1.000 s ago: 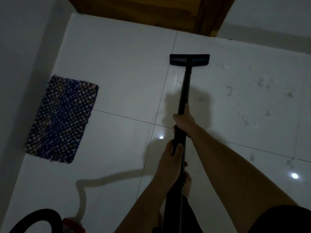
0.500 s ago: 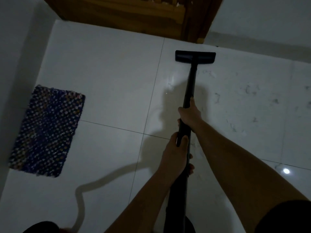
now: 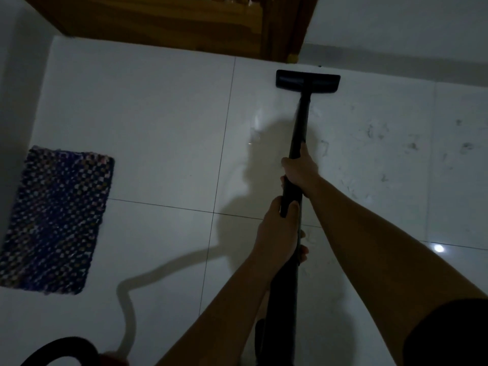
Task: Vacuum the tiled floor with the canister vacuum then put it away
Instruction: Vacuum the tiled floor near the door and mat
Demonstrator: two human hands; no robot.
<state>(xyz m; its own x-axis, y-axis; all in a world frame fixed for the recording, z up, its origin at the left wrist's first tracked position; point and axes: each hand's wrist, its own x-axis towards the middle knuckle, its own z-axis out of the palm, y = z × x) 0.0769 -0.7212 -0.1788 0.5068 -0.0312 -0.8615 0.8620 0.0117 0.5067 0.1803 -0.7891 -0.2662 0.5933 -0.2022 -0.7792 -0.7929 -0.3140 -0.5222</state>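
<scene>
A black vacuum wand (image 3: pixel 299 128) runs from my body out to a flat black floor head (image 3: pixel 307 82) resting on the white tiled floor (image 3: pixel 158 128), close to the far wall. My right hand (image 3: pixel 301 169) grips the wand higher up, thumb along the tube. Just below it my left hand (image 3: pixel 277 236) wraps the wand nearer to me. A black hose loop (image 3: pixel 60 350) and a red bit of the canister (image 3: pixel 113 359) show at the bottom left edge. Dark hair and dust specks (image 3: pixel 412 146) lie on the tiles right of the head.
A blue woven mat (image 3: pixel 55 220) lies on the left by a white wall (image 3: pixel 13 101). A wooden door (image 3: pixel 171 19) and its frame (image 3: pixel 285 27) stand at the far side. Another white wall (image 3: pixel 396 27) runs along the far right.
The floor head has slid forward across the tile towards the far wall and the door frame. Both hands kept their grip on the wand. The hose loop shows again at bottom left.
</scene>
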